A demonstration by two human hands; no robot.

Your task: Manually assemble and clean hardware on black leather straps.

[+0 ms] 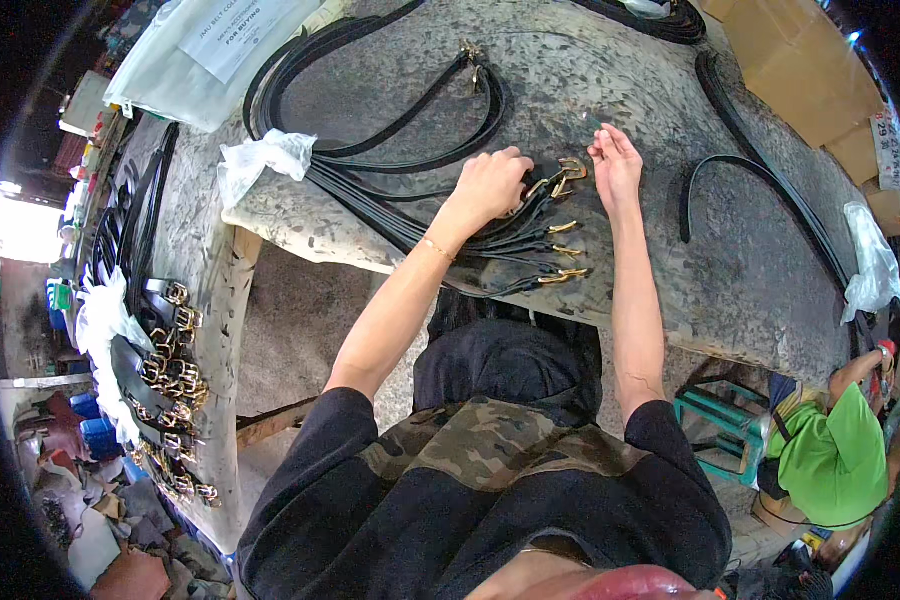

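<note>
My left hand is closed around a black belt close to its buckle end. Beside it, a gold-coloured buckle sticks out toward my right hand. More black belts fan out under my left wrist, and their gold buckles lie near the table's front edge. My right hand is raised just right of the buckles, thumb and fingertips pinched together. Whatever is between those fingertips is too small to name.
Clear plastic wrap binds the belts on the worn table. A plastic-wrapped packet lies back left, and cardboard boxes stand back right. Buckled belts hang at the left edge. Someone in a green shirt is at lower right.
</note>
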